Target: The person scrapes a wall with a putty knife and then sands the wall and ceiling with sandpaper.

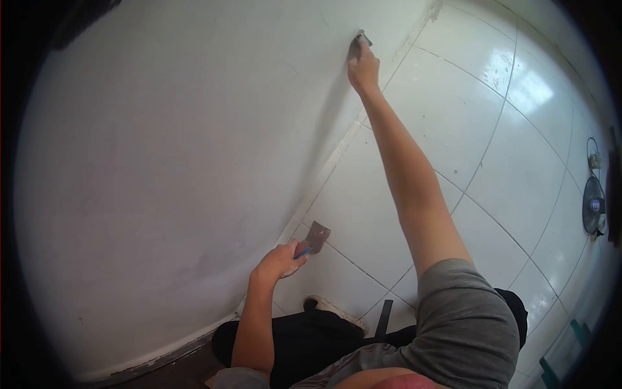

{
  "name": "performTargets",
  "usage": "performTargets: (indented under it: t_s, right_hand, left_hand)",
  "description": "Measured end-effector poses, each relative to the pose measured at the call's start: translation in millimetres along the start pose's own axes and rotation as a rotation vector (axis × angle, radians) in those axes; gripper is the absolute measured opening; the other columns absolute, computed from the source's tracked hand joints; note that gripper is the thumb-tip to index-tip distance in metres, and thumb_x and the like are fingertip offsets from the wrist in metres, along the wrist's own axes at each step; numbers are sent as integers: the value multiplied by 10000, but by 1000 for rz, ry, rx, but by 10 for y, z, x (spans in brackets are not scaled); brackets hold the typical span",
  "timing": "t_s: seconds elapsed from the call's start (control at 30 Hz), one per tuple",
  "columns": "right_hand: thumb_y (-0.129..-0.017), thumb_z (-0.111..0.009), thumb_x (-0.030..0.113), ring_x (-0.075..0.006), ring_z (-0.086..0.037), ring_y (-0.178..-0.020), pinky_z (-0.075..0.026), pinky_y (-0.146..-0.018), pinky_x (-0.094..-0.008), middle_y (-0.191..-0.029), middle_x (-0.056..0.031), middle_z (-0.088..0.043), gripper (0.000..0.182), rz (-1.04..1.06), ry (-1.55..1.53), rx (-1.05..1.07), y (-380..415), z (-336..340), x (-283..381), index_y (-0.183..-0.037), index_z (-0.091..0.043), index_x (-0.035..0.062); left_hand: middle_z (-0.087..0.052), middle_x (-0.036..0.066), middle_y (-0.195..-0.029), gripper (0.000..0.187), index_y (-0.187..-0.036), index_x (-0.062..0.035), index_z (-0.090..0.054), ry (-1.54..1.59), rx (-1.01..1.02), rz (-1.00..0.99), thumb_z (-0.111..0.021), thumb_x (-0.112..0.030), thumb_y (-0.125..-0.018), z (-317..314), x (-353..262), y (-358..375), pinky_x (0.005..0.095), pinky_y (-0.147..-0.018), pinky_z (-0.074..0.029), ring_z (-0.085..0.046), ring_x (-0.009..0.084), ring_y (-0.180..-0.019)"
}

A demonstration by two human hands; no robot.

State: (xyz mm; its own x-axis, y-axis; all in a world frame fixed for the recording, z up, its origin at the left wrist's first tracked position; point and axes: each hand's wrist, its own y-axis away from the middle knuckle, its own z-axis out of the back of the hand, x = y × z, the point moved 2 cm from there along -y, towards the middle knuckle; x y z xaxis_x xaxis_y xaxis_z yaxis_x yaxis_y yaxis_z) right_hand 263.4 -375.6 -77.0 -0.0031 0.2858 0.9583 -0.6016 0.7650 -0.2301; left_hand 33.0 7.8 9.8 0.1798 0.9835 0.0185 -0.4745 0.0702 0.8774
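Note:
My left hand (278,260) is closed around the blue handle of a putty knife (317,236). Its wide, brownish blade points up and away over the tiles, close to the foot of the wall. Stretched far out, my right hand (365,68) grips a small flat scraper (367,39) at the white wall (175,149). The fingers cover most of that tool, and only a dark edge shows past them. A shadow falls on the wall beside the right arm.
White floor tiles (479,220) meet the wall along a rough, stained joint. My shoe (337,311) rests on the floor below the putty knife. At the far right stand a dark round object (593,206) and a small container (595,161). Green bars (549,373) show at lower right.

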Motion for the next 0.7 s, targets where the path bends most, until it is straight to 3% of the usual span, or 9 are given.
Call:
performTargets:
  t_s: [0.03,0.07,0.2,0.3,0.4,0.5,0.53,0.63,0.7]
  right_hand:
    - [-881,-500,46,-473,-653,-1120,-501,-1005,-504,-1178,-321,-680,520,-47,-6,10,8,19,2,-1393,-567,-18]
    - [-877,-520,-6,-530,-631,-1106,-509,-997,-526,-1198,-344,-661,545,-72,35,34,18,25,-48,-1422,-519,-7]
    - [-878,-525,-1,-503,-637,-1141,-502,-1025,-512,-1248,-332,-652,541,-163,210,151,-36,-106,-573,-1419,-527,-18]
    - [-873,-525,-9,-510,-633,-1129,-503,-1017,-522,-1253,-332,-643,548,60,-29,5,-124,-36,-407,-1421,-528,-21]
    - [-872,-510,-31,-520,-638,-1091,-505,-1000,-546,-1253,-350,-627,590,194,-31,15,-82,52,-1,-1461,-489,-6]
    - [-879,-499,-44,-528,-632,-1082,-499,-994,-565,-1253,-361,-617,618,178,78,-14,76,9,-166,-1492,-453,12]
    - [-886,-493,-49,-522,-612,-1128,-488,-1014,-561,-1241,-356,-625,633,-119,84,142,107,9,-274,-1511,-435,28]
    - [-892,-512,-17,-545,-658,-978,-519,-894,-561,-999,-381,-672,554,-86,125,-9,147,-149,-654,-1446,-505,-6]
    - [-889,-528,-18,-537,-668,-955,-529,-883,-556,-998,-358,-687,536,-5,123,-6,94,-180,-611,-1425,-522,-14]
  left_hand:
    - [-679,245,-1286,515,-1354,-5,-548,14,3,-23,-642,-377,-1010,-29,-26,16,438,-1041,-507,-652,377,-1210]
    - [-676,248,-1290,516,-1351,-5,-549,30,-1,-46,-643,-379,-1009,-42,-50,27,438,-1039,-507,-650,377,-1214]
    - [-668,256,-1300,514,-1336,-4,-552,130,-44,-182,-648,-384,-1005,-113,-30,40,440,-1030,-508,-646,380,-1218]
    - [-668,259,-1302,514,-1333,-4,-551,104,-22,-133,-649,-388,-1006,-75,-95,94,448,-1024,-509,-649,385,-1214]
    - [-670,257,-1300,518,-1333,-6,-549,50,-9,-59,-647,-396,-1008,-55,-100,102,451,-1030,-506,-650,380,-1216]
    - [-674,250,-1295,525,-1333,-4,-544,72,-13,-104,-647,-402,-1007,-76,-75,65,453,-1028,-506,-651,383,-1212]
    - [-671,248,-1305,527,-1337,-4,-543,80,-16,-109,-648,-402,-1007,-89,-70,51,451,-1034,-503,-648,382,-1219]
    - [-657,243,-1340,535,-1348,-4,-539,90,-18,-105,-649,-401,-1006,-77,-61,37,442,-1055,-495,-637,380,-1244]
    - [-642,241,-1370,540,-1357,-3,-536,98,14,-89,-649,-398,-1007,-68,-67,39,436,-1072,-488,-626,378,-1265]
